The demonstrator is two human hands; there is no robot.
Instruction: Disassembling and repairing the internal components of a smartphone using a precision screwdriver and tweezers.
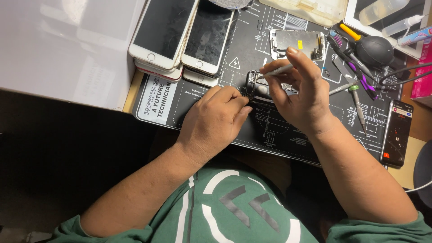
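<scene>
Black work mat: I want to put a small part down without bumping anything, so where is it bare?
On the black work mat, bare room lies left of the left hand, below the stacked phones. A smaller patch sits between the right hand and the lit phone. The upper right is crowded: screwdrivers, air blower, metal plate.

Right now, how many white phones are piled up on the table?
At least 4: two on top, side by side, the left white phone and the right white phone, each with one more edge peeking out underneath. More may be hidden below.
</scene>
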